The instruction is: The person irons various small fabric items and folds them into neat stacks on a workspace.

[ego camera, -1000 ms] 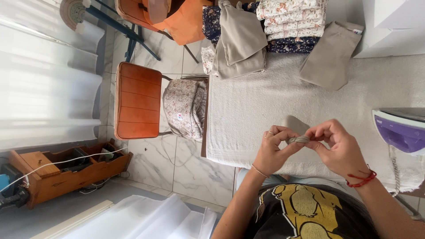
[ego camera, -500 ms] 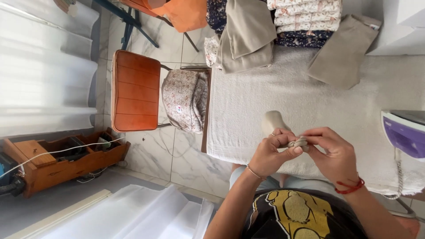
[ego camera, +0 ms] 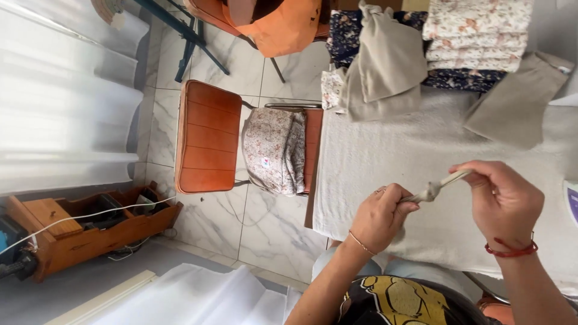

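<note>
Because both hands pull opposite ends, the strip (ego camera: 435,188) of beige cloth stretches taut in the air above the padded table (ego camera: 385,162), a knot at its middle. Left hand (ego camera: 378,216) grasps one end in a closed fist; right hand (ego camera: 503,201) pinches the other. Folded cloths (ego camera: 475,36) sit stacked at the far edge, an orange chair (ego camera: 208,138) stands beside.
</note>
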